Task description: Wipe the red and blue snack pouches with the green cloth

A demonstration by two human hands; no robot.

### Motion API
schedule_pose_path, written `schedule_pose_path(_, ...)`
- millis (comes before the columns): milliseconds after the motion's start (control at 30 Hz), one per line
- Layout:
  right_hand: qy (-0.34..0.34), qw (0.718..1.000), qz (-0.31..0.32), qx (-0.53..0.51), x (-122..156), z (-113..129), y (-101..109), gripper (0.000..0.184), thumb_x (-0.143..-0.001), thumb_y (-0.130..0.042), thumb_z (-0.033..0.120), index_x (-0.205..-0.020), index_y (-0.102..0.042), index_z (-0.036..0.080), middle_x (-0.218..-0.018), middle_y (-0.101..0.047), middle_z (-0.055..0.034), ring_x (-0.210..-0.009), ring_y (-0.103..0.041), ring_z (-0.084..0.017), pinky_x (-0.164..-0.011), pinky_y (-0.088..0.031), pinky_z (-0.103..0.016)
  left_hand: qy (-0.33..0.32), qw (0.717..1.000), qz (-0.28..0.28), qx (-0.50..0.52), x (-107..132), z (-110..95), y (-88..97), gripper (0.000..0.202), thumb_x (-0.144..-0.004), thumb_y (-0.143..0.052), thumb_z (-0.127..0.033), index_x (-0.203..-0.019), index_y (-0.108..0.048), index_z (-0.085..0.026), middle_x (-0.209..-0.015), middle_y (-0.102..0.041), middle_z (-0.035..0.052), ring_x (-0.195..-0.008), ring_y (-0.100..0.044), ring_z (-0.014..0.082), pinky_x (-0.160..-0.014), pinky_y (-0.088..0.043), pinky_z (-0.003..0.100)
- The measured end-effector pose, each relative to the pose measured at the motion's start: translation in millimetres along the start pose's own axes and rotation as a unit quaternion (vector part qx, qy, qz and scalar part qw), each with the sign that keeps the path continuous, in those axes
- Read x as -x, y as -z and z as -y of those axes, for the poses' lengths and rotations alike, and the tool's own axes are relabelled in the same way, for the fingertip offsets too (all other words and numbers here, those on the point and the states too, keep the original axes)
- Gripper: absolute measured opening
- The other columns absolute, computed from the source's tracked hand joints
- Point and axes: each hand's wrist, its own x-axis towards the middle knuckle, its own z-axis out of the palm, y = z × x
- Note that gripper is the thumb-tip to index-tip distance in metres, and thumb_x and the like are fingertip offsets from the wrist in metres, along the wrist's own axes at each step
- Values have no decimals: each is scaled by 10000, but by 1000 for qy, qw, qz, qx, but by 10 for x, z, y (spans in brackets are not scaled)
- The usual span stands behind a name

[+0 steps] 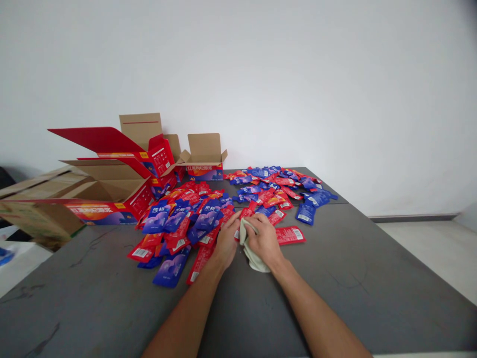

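My right hand (265,237) is closed over a pale greenish cloth (253,257) lying on the dark grey table (335,278). My left hand (226,239) rests just left of it, fingers curled at the cloth's edge and touching the nearest red sachets (289,234). A large heap of red and blue sachets (179,219) spreads in front of and to the left of both hands. Whether the left hand grips a sachet or the cloth is hidden.
Open red-and-cardboard boxes (112,179) stand at the back left, a smaller open box (203,159) behind the heap. A second scatter of sachets (283,186) lies at the back right. A white wall is behind; the floor (428,248) drops away right.
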Motion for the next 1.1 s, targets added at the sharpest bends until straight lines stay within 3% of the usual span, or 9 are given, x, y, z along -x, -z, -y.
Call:
schedule_pose_path(133, 23, 997, 71, -11, 39, 57, -50, 240, -889, -536, 124, -965, -732, 239, -972, -646, -63, -960, -593, -208, -880, -496, -335, -86, 988, -37, -120, -10, -31, 29, 352, -850, -617, -263, -1195, -686, -246, -1293, -661, 66, -1270, -554, 224, -1068, -427, 357)
schedule_pose_path(233, 18, 996, 88, 8, 60, 29, -78, 224, -871, -546, 101, -922, -726, 223, -967, -639, -64, -972, -587, -204, -895, -489, -323, -150, 955, -43, -252, 10, -70, 28, 386, -905, -529, -243, -1273, -642, -228, -1371, -611, 73, -1328, -503, 221, -1140, -354, 388)
schedule_pose_path(300, -1, 996, 89, 30, 70, -18, -89, 219, -865, -555, 105, -945, -728, 211, -991, -637, -73, -990, -587, -204, -904, -486, -310, -208, 915, -47, -342, 22, -93, 40, 426, -926, -481, -237, -1338, -585, -208, -1405, -581, 86, -1335, -494, 220, -1153, -342, 409)
schedule_pose_path(467, -68, 986, 112, 103, 62, -152, -42, 260, -856, -565, 138, -1047, -733, 192, -1047, -647, -99, -1002, -610, -211, -929, -477, -290, -340, 770, -112, -528, -12, -161, 193, 443, -919, -478, -235, -1353, -557, -189, -1408, -566, 116, -1339, -483, 249, -1138, -352, 449)
schedule_pose_path(567, -107, 977, 117, 145, 39, -218, 3, 290, -853, -558, 159, -1092, -722, 179, -1102, -656, -119, -1033, -620, -232, -963, -462, -312, -336, 710, -170, -595, -57, -219, 333, 434, -900, -504, -227, -1325, -584, -187, -1392, -575, 132, -1320, -494, 279, -1120, -359, 470)
schedule_pose_path(733, -141, 960, 145, 193, 31, -288, 19, 385, -858, -554, 218, -1216, -670, 138, -1220, -635, -170, -1075, -631, -265, -973, -459, -342, -278, 649, -253, -661, -107, -290, 533, 375, -890, -501, -198, -1231, -657, -201, -1408, -554, 132, -1373, -414, 320, -1135, -302, 525)
schedule_pose_path(833, -145, 949, 183, 214, 42, -312, 23, 340, -855, -568, 259, -1152, -706, 166, -1212, -651, -177, -1153, -601, -287, -981, -453, -363, -253, 625, -284, -681, -107, -302, 574, 343, -857, -537, -177, -1158, -699, -204, -1405, -548, 142, -1415, -334, 360, -1149, -232, 586)
schedule_pose_path(933, -153, 938, 214, 226, 51, -325, 38, 344, -839, -598, 285, -1146, -710, 179, -1132, -697, -159, -1205, -572, -296, -987, -448, -370, -280, 620, -282, -676, -88, -287, 521, 328, -845, -538, -148, -1115, -716, -205, -1409, -543, 135, -1434, -295, 362, -1155, -210, 595)
schedule_pose_path(1100, -157, 941, 209, 214, 57, -337, 43, 336, -831, -605, 274, -1130, -724, 177, -1080, -705, -156, -1013, -661, -257, -915, -477, -334, -335, 680, -149, -635, -62, -140, 291, 296, -869, -490, -114, -991, -740, -215, -1263, -651, 99, -1297, -471, 294, -1093, -347, 485)
